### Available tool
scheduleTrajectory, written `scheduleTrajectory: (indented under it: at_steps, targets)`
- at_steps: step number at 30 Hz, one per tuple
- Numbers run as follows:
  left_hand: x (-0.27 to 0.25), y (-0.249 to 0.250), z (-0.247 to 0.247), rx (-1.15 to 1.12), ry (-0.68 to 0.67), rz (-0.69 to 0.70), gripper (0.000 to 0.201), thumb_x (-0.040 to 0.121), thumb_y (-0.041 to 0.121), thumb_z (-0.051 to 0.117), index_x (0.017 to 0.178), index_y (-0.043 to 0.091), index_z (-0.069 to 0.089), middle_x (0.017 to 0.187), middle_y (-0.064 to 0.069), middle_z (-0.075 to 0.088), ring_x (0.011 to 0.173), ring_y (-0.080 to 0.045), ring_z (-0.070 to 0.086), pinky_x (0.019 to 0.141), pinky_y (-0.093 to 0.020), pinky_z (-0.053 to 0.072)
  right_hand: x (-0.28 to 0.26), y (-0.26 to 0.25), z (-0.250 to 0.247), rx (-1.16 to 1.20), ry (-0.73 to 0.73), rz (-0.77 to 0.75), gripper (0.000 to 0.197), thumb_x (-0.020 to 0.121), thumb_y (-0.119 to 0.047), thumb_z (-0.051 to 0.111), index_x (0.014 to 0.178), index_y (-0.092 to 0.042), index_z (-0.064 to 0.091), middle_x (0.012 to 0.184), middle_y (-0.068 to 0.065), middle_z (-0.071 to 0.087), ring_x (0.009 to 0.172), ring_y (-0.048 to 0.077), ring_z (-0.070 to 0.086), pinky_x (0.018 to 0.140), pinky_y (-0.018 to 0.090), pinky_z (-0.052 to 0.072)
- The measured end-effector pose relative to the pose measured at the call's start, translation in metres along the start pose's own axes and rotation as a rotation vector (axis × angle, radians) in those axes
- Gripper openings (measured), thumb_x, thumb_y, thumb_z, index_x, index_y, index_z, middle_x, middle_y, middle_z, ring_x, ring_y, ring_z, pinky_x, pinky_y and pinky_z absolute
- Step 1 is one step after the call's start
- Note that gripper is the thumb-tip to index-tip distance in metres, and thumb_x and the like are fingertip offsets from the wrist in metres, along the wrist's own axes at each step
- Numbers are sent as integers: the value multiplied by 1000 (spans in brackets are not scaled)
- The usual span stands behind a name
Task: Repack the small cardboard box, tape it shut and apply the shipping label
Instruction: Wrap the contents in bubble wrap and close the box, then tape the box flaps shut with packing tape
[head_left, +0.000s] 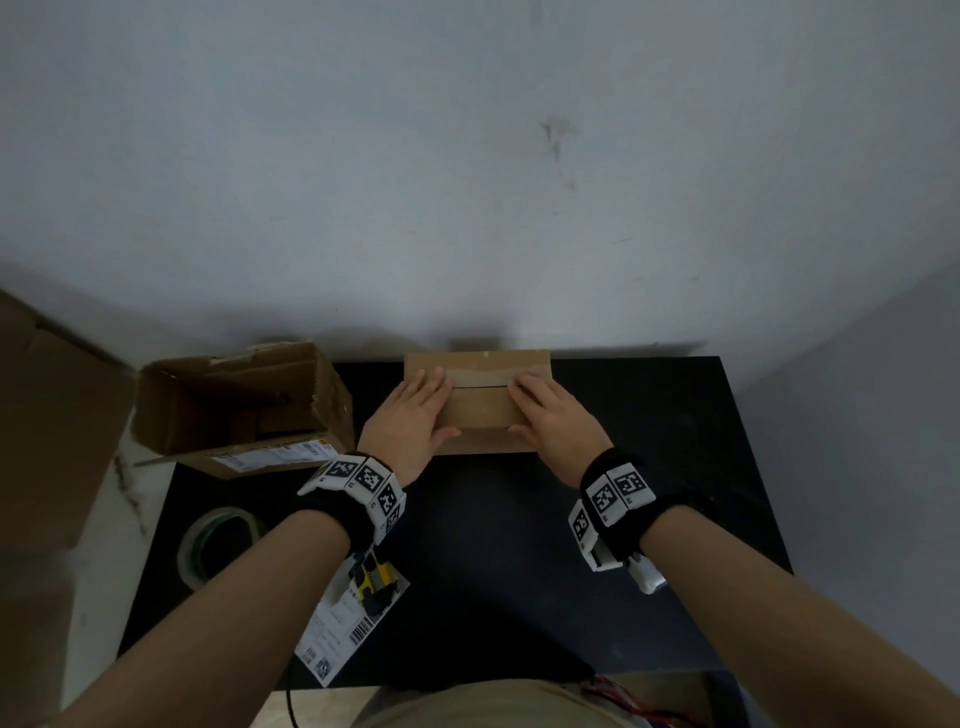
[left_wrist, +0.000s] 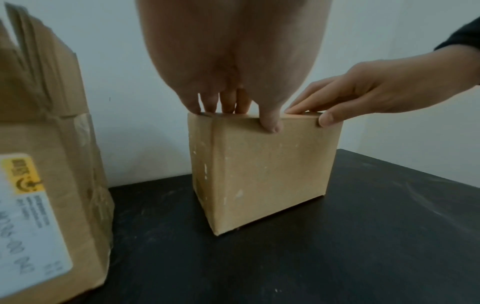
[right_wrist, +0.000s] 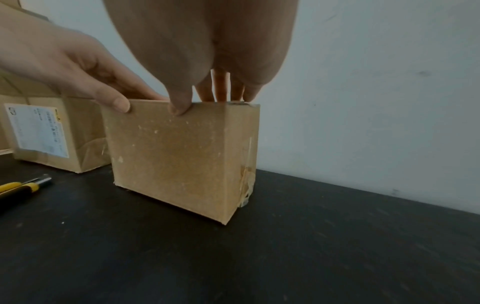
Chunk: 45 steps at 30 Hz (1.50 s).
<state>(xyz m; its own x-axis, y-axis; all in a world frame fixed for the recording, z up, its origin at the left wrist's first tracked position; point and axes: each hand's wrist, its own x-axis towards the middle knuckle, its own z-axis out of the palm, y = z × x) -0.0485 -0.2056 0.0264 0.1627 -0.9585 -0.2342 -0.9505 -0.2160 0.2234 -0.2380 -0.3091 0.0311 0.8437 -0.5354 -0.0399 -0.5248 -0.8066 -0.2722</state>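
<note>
The small cardboard box (head_left: 480, 410) stands on the black table, its two top flaps folded down and meeting at a seam. My left hand (head_left: 410, 415) lies flat on the left part of the top, fingers straight, thumb against the front face. My right hand (head_left: 556, 415) mirrors it on the right part. In the left wrist view my left hand (left_wrist: 233, 102) presses the top edge of the box (left_wrist: 267, 168); in the right wrist view my right hand (right_wrist: 207, 90) does the same on the box (right_wrist: 176, 156). A shipping label (head_left: 337, 629) lies near the table's front left.
A larger open cardboard box (head_left: 239, 410) with a label stands left of the small one. A tape roll (head_left: 218, 545) sits at the table's left edge. A yellow-black utility knife (head_left: 371, 577) rests on the shipping label. The wall is right behind the black table (head_left: 519, 571).
</note>
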Motion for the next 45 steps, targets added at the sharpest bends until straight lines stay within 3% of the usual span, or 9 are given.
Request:
scheduleTrajectory:
  at_steps: [3, 6, 12, 20, 24, 29, 35, 40, 45]
  targets:
    - [-2, 3, 6, -26, 16, 7, 65, 97, 41, 38, 150, 15, 10, 158, -3, 6, 146, -19, 3, 116, -27, -1, 1, 1, 2, -28, -22, 2, 53, 91, -26, 57, 135, 2, 44, 138, 17, 45, 130, 33, 42, 111, 37, 29]
    - [-4, 4, 9, -33, 34, 17, 61, 98, 36, 40, 149, 17, 14, 158, -6, 6, 146, -22, 3, 116, -29, 0, 1, 2, -2, -129, -19, -28, 50, 87, -32, 61, 126, -2, 53, 126, 13, 53, 114, 30, 54, 102, 39, 40]
    - [-10, 17, 7, 35, 121, 12, 55, 95, 30, 48, 145, 12, 30, 144, -15, 29, 130, -31, 34, 112, -40, 26, 7, -7, -15, -153, -94, 2, 47, 92, -33, 53, 132, -9, 44, 132, 7, 43, 120, 24, 45, 105, 35, 33]
    - [-18, 11, -6, 2, 132, 86, 55, 94, 18, 50, 144, 14, 28, 145, -5, 31, 130, -24, 36, 109, -33, 31, -4, -32, -19, -171, -84, 135, 27, 90, -13, 53, 117, -8, 54, 134, 12, 41, 108, 28, 53, 89, 34, 44]
    - [-28, 4, -13, 7, 111, 147, 46, 90, 13, 54, 134, 16, 43, 144, -4, 35, 127, -22, 41, 106, -32, 36, -10, -54, -19, -213, -74, 163, 24, 91, -16, 53, 113, -8, 56, 128, 12, 47, 110, 28, 52, 91, 35, 43]
    - [-58, -2, -26, 33, 160, 145, 36, 90, 16, 53, 126, 18, 49, 137, -3, 43, 122, -21, 45, 97, -35, 43, -16, -97, -16, -216, -77, 175, 26, 93, -19, 49, 118, -10, 54, 124, 10, 49, 110, 27, 53, 93, 37, 45]
    - [-116, -29, -34, 110, 190, 102, 29, 97, 27, 41, 121, 16, 53, 120, -4, 56, 113, -21, 49, 94, -35, 42, -20, -158, -4, -176, -92, 132, 29, 96, -25, 47, 120, -11, 52, 121, 9, 53, 109, 26, 55, 87, 37, 48]
    - [-164, -58, -31, 111, 185, 0, 28, 98, 28, 39, 119, 17, 53, 118, -4, 57, 112, -22, 50, 90, -36, 44, -18, -207, 17, -144, -109, 67, 33, 98, -32, 42, 123, -13, 51, 119, 8, 54, 105, 24, 56, 81, 33, 47]
    - [-205, -98, -16, 90, 85, -165, 25, 94, 24, 46, 118, 19, 54, 118, -3, 56, 108, -20, 52, 88, -35, 47, -9, -251, 43, -131, -149, 9, 33, 98, -31, 42, 123, -13, 52, 122, 8, 54, 111, 23, 53, 88, 35, 45]
